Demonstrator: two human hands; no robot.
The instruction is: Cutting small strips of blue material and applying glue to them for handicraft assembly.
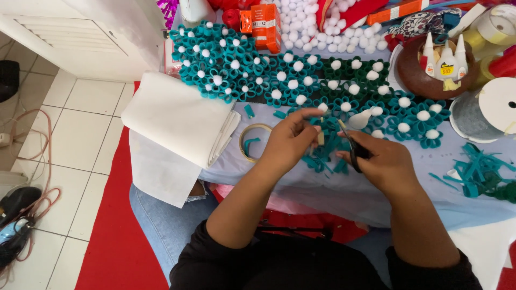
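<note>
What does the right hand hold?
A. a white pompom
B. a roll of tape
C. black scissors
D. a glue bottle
C: the right hand grips black scissors, blades pointing up toward the teal strip pinched by the left hand.

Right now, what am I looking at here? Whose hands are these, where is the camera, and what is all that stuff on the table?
No machine here: a person works with bare hands, filmed by a camera worn on the head, looking down. The left hand pinches a small teal strip. The right hand holds black scissors. On the cloth-covered table lie rows of teal flowers with white pom-pom centres, a folded white fabric, a tape ring, a bowl of glue bottles and teal scraps.
</note>
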